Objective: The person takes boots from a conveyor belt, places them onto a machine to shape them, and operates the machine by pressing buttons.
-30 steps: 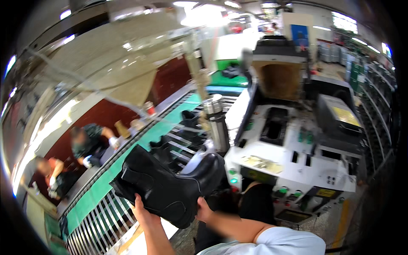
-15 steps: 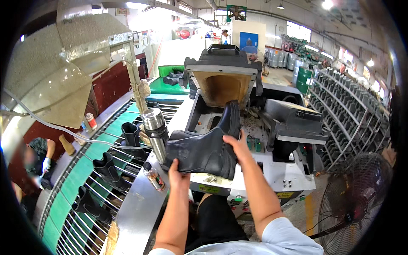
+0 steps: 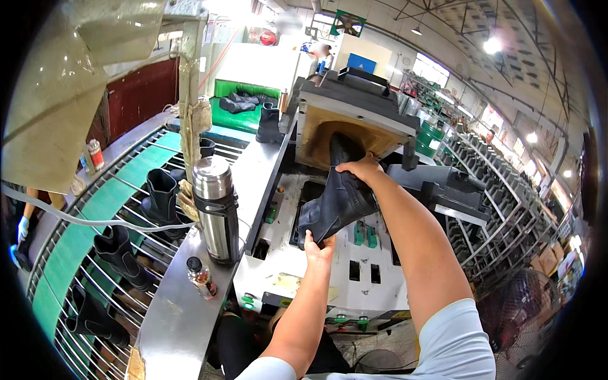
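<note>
A black boot is held in both my hands above the white bed of a machine. My left hand grips the open end of its shaft, nearest me. Around the foot part, close to the sole, my right hand is closed. The boot's toe points away from me, into the brown-lined opening of the raised dark machine head. Part of the boot's far side is hidden by my right hand.
At the left, several black boots lie on a roller conveyor. A steel thermos and a small bottle stand on the metal ledge. A second machine head, a fan and shelving are at the right.
My hands have moved the boot forward, away from me, and its toe is now inside the machine head's opening. My right arm reaches farther out. The view has shifted and tilted.
</note>
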Motion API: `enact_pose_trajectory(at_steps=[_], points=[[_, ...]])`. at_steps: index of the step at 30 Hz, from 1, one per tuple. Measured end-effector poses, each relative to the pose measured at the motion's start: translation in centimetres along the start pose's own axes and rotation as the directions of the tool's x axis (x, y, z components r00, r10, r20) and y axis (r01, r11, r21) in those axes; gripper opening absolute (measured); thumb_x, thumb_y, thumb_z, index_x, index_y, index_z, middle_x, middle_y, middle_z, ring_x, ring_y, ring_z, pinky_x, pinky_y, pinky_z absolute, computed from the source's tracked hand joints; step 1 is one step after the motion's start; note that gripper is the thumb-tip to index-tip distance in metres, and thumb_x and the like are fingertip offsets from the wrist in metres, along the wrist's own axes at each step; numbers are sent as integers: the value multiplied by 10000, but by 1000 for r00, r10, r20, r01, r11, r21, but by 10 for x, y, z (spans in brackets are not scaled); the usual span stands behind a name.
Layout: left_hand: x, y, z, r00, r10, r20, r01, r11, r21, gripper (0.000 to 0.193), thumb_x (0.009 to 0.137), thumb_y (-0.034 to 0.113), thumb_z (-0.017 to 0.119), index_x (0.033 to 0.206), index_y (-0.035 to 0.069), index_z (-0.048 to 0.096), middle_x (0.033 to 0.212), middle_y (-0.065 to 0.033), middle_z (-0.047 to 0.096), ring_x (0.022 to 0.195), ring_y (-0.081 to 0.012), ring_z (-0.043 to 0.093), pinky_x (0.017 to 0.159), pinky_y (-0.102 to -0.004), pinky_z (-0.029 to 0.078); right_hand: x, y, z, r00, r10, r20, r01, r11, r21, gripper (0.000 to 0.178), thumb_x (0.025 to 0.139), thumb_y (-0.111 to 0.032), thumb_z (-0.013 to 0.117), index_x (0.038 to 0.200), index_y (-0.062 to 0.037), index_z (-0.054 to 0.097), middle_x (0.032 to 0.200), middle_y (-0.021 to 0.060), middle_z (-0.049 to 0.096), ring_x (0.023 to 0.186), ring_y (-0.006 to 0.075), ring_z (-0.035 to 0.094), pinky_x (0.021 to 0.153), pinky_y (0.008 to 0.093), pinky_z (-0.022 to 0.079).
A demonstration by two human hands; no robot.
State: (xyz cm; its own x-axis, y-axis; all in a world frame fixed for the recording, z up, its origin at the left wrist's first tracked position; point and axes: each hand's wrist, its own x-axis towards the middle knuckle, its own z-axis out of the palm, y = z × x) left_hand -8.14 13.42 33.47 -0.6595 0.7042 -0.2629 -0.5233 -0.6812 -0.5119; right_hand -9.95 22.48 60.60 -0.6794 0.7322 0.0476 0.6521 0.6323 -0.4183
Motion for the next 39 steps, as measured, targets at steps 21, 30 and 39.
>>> enact_pose_trajectory(at_steps=[21, 30, 39], points=[[26, -6, 4, 978, -138, -159, 152, 985, 78, 630, 946, 563, 383, 1104, -29, 529, 1132, -210, 586, 1024, -341, 586, 892, -483, 501, 94, -22, 67, 999, 41, -27, -46, 979, -201, 1270, 513, -478, 819, 1488, -34, 136, 1542, 162, 206, 1413, 299, 243, 1131, 387, 275], [-152, 45, -36, 966, -136, 221, -164, 340, 926, 150, 931, 132, 548, 953, -10, 589, 752, -87, 588, 689, -166, 563, 642, -300, 476, 103, 15, 140, 991, 90, 95, -72, 981, -178, 1267, 511, -500, 814, 1489, -53, 143, 1483, 189, 331, 1339, 312, 385, 1090, 402, 343], [-352, 272, -99, 288, 690, 664, -64, -678, 733, 124, 850, 54, 585, 741, -4, 576, 655, -40, 579, 573, -99, 514, 538, -274, 435, 43, 29, 171, 983, 152, 101, -143, 985, -92, 1172, 594, -527, 761, 1478, -35, 170, 1389, 246, 441, 1236, 341, 503, 1012, 407, 428]])
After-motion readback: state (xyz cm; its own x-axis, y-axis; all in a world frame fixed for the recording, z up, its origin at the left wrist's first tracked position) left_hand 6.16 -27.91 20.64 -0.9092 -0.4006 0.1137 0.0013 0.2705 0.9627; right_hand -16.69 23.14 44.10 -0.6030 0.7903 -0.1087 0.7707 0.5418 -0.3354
